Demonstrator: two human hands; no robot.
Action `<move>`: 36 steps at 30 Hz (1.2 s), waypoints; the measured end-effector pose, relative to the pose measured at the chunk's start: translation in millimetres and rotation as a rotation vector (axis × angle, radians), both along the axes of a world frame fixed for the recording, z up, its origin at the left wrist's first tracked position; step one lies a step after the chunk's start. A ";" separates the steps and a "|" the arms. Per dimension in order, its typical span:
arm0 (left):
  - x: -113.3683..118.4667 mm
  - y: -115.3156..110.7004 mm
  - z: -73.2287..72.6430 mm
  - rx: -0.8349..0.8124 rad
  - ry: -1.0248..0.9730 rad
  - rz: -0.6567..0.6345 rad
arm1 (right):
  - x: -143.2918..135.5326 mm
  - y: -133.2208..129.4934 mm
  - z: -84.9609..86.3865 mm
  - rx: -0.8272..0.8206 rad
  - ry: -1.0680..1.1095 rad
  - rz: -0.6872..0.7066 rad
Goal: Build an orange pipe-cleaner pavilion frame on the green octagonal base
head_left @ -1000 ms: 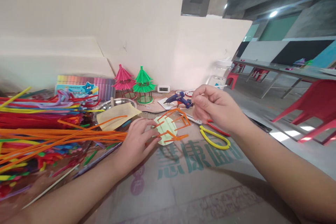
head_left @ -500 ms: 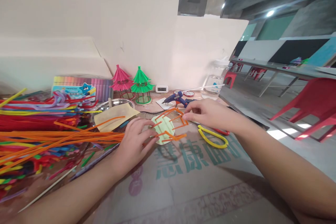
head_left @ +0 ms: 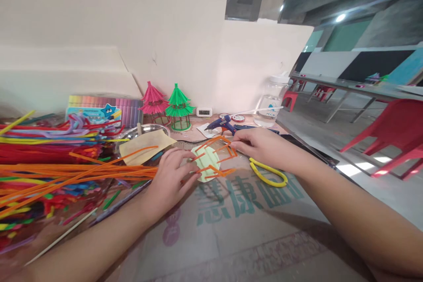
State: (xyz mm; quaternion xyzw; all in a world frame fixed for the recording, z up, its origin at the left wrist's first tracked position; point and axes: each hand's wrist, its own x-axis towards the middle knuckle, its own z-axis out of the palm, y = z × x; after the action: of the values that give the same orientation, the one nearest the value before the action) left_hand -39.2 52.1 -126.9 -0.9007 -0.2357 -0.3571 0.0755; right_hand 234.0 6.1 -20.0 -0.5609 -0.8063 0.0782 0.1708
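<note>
An orange pipe-cleaner frame [head_left: 212, 168] stands out from a pale green card piece [head_left: 207, 158], with several upright bits joined to bent loops. My left hand [head_left: 175, 172] is closed at the left side of the card, its fingers around the edge and the nearby orange bits. At the frame's far right corner, the thumb and fingers of my right hand [head_left: 256, 143] pinch the orange pipe cleaner. Beneath my right wrist lies a yellow-handled tool [head_left: 269, 175], partly covered. Just beyond that hand is a blue glue gun [head_left: 220, 123].
Bundles of coloured pipe cleaners [head_left: 49, 154] fill the left side. A yellow sheet [head_left: 147, 146] rests over a metal bowl [head_left: 132, 133]. Behind stand pink [head_left: 153, 101] and green [head_left: 179, 105] pipe-cleaner pavilions, a small clock [head_left: 204, 112], marker pens [head_left: 128, 112] and a water bottle [head_left: 268, 101].
My right forearm has shifted slightly, and the red handle seen beside the yellow one is now hidden behind it. My left hand and the frame have barely moved.
</note>
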 end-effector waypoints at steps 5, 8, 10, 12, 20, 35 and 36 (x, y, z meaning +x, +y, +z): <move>0.6 0.6 0.9 -0.001 0.003 0.002 | 0.8 0.6 4.1 0.049 0.284 0.067; 0.2 0.9 0.9 -0.006 0.006 0.007 | 0.9 0.5 5.2 -0.029 0.533 0.180; -0.1 1.1 0.4 -0.006 0.007 0.010 | 2.6 1.3 5.7 -0.111 0.656 0.228; -0.4 1.0 -0.1 -0.006 0.005 0.013 | 6.7 2.6 7.1 -0.169 0.718 0.209; -0.3 1.0 -0.2 -0.018 0.008 0.014 | 34.8 17.8 7.9 -0.097 0.564 0.026; 0.4 2.2 -2.1 -0.028 0.000 0.018 | 28.9 50.3 -60.2 -0.736 0.872 0.223; 0.5 2.4 -2.2 -0.027 0.002 0.017 | 28.3 50.6 -63.2 -0.756 0.915 0.233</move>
State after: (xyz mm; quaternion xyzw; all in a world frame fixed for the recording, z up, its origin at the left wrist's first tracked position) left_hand -38.7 54.5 -129.1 -0.8999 -0.2481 -0.3524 0.0669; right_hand 262.3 56.8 -83.2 -0.4000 -0.6236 0.6109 0.2791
